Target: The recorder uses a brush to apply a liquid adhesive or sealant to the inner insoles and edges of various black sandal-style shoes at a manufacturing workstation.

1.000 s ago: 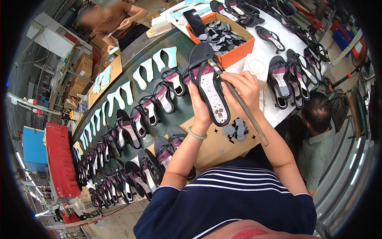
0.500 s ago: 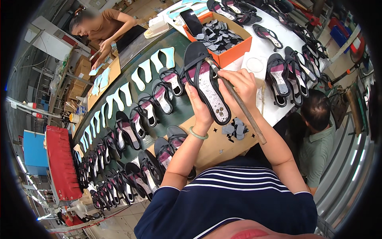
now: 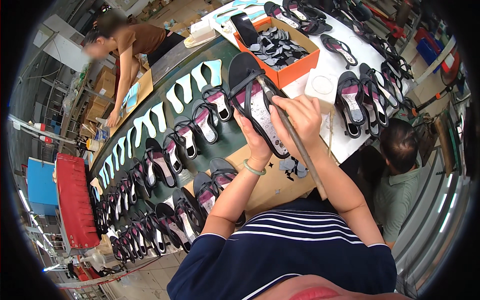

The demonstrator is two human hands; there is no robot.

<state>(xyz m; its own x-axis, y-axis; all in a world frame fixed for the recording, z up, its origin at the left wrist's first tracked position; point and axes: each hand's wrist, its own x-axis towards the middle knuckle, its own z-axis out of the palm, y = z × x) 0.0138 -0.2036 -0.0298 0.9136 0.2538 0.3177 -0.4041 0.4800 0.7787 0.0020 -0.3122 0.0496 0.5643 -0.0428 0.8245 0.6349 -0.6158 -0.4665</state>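
Observation:
My left hand (image 3: 256, 141) holds a black strappy sandal (image 3: 252, 100) from underneath, sole lining up, above the dark green conveyor belt (image 3: 227, 135). My right hand (image 3: 297, 120) grips a long thin brush (image 3: 292, 137) whose tip touches the sandal's straps near the toe end. A green bangle sits on my left wrist. Small dark cut pieces (image 3: 292, 167) lie on the brown cardboard below my hands.
Rows of black sandals (image 3: 170, 150) and pale blue insoles (image 3: 187, 87) run along the belt. An orange box (image 3: 280, 45) of dark pieces and a white pot (image 3: 322, 85) sit on the white table. One person (image 3: 127, 45) works at the far end, another (image 3: 400, 170) sits at right.
The sandal and both my hands stay in place; the brush tip has shifted slightly along the straps. The person at the far end has leaned over the belt, arm reaching down.

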